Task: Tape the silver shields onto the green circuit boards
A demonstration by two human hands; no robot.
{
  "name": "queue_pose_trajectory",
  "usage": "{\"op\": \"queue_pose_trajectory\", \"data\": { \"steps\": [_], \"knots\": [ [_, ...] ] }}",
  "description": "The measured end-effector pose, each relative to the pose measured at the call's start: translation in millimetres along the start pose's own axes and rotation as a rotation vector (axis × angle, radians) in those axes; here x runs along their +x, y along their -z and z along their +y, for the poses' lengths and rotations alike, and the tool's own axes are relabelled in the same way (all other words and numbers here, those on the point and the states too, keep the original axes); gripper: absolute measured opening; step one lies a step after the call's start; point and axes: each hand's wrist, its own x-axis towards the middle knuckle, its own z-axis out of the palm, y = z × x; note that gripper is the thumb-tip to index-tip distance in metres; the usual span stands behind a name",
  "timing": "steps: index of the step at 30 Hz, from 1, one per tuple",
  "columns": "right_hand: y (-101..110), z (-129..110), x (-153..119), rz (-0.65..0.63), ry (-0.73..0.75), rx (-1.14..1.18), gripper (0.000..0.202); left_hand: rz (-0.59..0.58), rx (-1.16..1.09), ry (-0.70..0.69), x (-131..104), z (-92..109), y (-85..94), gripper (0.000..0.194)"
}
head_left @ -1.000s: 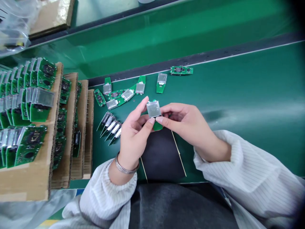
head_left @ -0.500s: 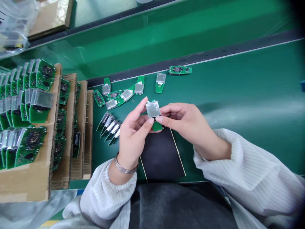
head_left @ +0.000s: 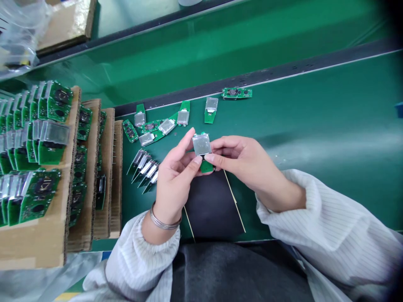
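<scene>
Between my two hands is a small green circuit board (head_left: 206,167) with a square grey display screen (head_left: 201,144) at its upper end. My left hand (head_left: 179,163) grips it from the left, its thumb at the lower edge of the screen. From the other side my right hand (head_left: 236,155) pinches it, thumb and forefinger at the screen's lower right corner. The fingers behind the board are partly hidden. Below the hands lies a black sheet (head_left: 215,205) with pale edges. Left of my left hand, a row of boards with screens (head_left: 146,167) leans together on the green table.
Several loose circuit boards (head_left: 166,126) lie toward the back of the table (head_left: 330,126), with another board (head_left: 237,93) against the dark ledge. At the left, cardboard sheets (head_left: 72,167) hold rows of upright boards. A plastic bag (head_left: 22,33) sits at the upper left.
Almost nothing differs. Both hands keep their hold on the circuit board, and the whole view has shifted very slightly.
</scene>
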Motion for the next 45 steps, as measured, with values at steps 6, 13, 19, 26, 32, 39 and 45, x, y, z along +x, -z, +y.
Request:
{"op": "queue_pose_trajectory", "data": {
  "steps": [6, 13, 19, 26, 32, 39, 45],
  "knots": [
    [-0.7, -3.4, -0.9, -0.001, 0.002, 0.037, 0.028, 0.021, -0.052, 0.031, 0.5, 1.7, -2.0, 0.048],
    [0.7, -1.0, 0.7, -0.034, -0.019, 0.139, 0.025, 0.032, -0.047, 0.047, 0.4, 0.8, -1.2, 0.049],
    [1.1, 1.6, 1.7, -0.047, -0.034, 0.206, 0.025, 0.030, -0.056, 0.044, 0.5, -0.2, -0.6, 0.049],
    [1.8, 3.2, 1.0, -0.066, -0.045, 0.236, 0.024, 0.041, -0.155, 0.058, 2.2, 0.6, -1.3, 0.044],
    [1.2, 1.8, 1.3, -0.053, -0.048, 0.232, 0.024, 0.052, -0.114, 0.061, 1.7, -0.5, 0.1, 0.046],
    [1.0, 2.7, 1.7, -0.076, -0.070, 0.264, 0.025, 0.068, -0.167, 0.084, 2.7, 1.9, -2.1, 0.044],
    [1.3, 2.6, 0.5, -0.086, -0.093, 0.291, 0.026, 0.077, -0.238, 0.131, 3.7, 4.0, -3.9, 0.043]
  ]
}}
